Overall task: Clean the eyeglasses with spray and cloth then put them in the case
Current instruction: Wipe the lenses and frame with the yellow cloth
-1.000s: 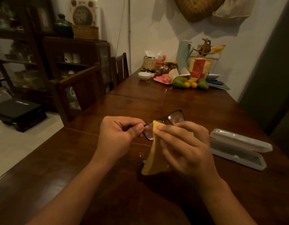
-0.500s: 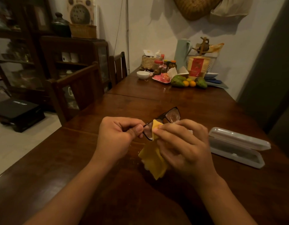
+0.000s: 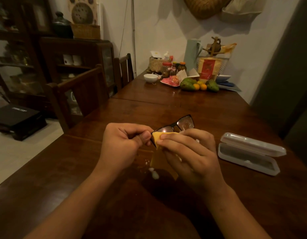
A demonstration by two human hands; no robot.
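Observation:
Black-framed eyeglasses are held above the wooden table, lenses facing me. My left hand pinches the frame's left end between thumb and curled fingers. My right hand pinches a yellow cloth over the left lens; the rest of the cloth hangs down behind that hand. The right lens shows above my fingers with wet specks on it. A white glasses case lies open on the table to the right of my right hand. No spray bottle is visible.
White droplets lie on the table below my hands. At the far end stand a white bowl, jars, a basket, fruit and a pink plate. Wooden chairs line the table's left side.
The cloth has shifted up across the left lens, and its hanging tail is now mostly hidden behind my right hand. My left hand keeps its hold on the frame.

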